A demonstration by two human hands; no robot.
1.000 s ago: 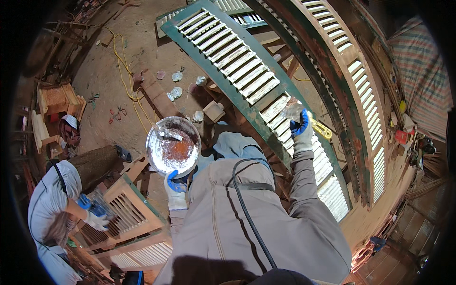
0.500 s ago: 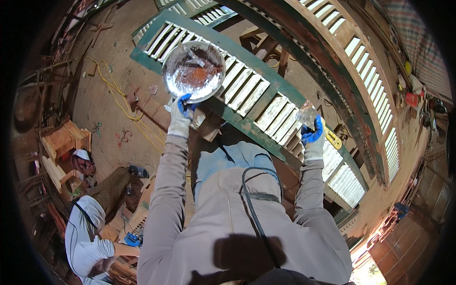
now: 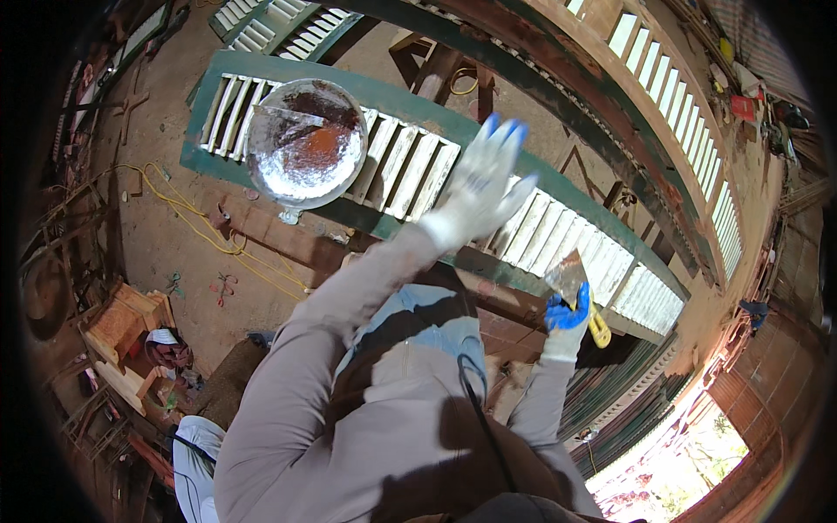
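My left hand [image 3: 484, 187], in a white glove with blue fingertips, hovers with fingers stretched out above the white slats of a green-framed louvred shutter [image 3: 417, 118]. Nothing is in it, and whether it touches the slats I cannot tell. On the shutter's far left part rests a round metal bowl [image 3: 301, 181] with reddish-brown matter inside and a flat blade [image 3: 292, 115] lying across it. My right hand [image 3: 568, 312] is closed around a putty knife [image 3: 568, 272] with a yellow handle, its wide blade pointing up near the shutter's front edge.
Behind the shutter run long dark beams [image 3: 558, 96] and a wooden louvred frame [image 3: 667, 105]. More green shutters [image 3: 270, 30] lie at the back left. A yellow cord [image 3: 196, 218] snakes over the floor near a wooden box [image 3: 126, 327]. Someone in light clothing [image 3: 193, 458] is at lower left.
My left hand has let go of the bowl, now resting on the shutter, and moved right with fingers spread. My right hand, still with the putty knife, has come lower and nearer my body.
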